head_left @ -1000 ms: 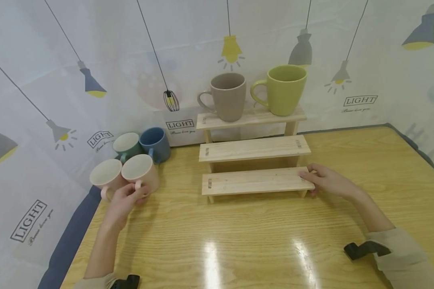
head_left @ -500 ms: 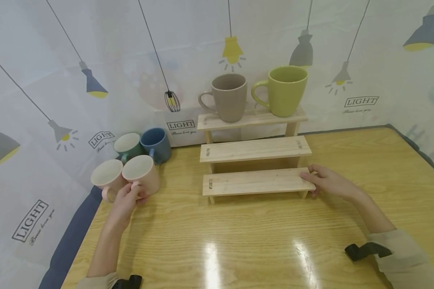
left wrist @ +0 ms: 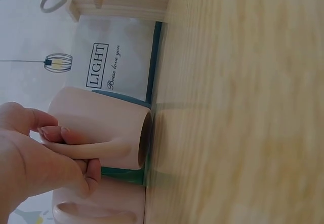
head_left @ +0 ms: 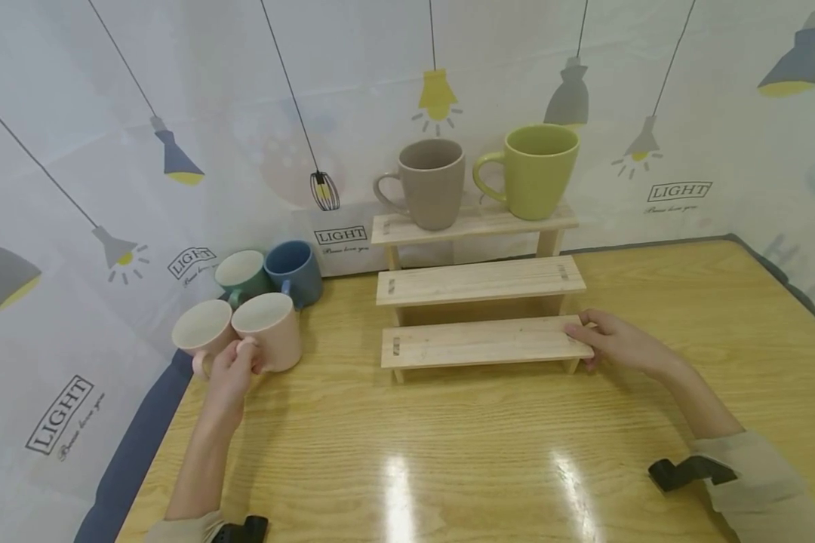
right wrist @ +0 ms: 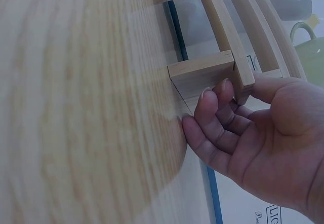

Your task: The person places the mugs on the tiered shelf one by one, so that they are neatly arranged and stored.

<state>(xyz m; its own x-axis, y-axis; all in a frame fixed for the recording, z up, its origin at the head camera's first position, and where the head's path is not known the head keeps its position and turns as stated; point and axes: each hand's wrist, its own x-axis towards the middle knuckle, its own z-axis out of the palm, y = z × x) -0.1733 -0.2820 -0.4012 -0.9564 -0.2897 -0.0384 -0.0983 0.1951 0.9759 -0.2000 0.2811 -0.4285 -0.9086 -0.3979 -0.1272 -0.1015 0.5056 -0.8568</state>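
My left hand (head_left: 227, 385) grips the handle of a pale pink mug (head_left: 281, 343), thumb and fingers around it. In the left wrist view this mug's dark underside (left wrist: 145, 138) shows, tilted just over the table. A second pink mug (head_left: 204, 328) stands close beside it on the left. At the far right end of a three-step wooden stand, my right hand (head_left: 614, 343) holds the lowest step (head_left: 482, 343), thumb on top and fingers below the edge. In the right wrist view those fingers (right wrist: 207, 105) curl near the stand's leg (right wrist: 202, 67).
Behind the pink mugs stand a green mug (head_left: 242, 277) and a blue mug (head_left: 295, 273). A taupe mug (head_left: 433, 185) and a lime-green mug (head_left: 538, 173) sit on the top step. The middle step (head_left: 478, 280) is bare. A printed cloth backdrop (head_left: 244, 113) borders the wooden table (head_left: 475, 452).
My left hand has closed more firmly around the handle and the pink mug has risen slightly. The right hand stays on the lowest step.
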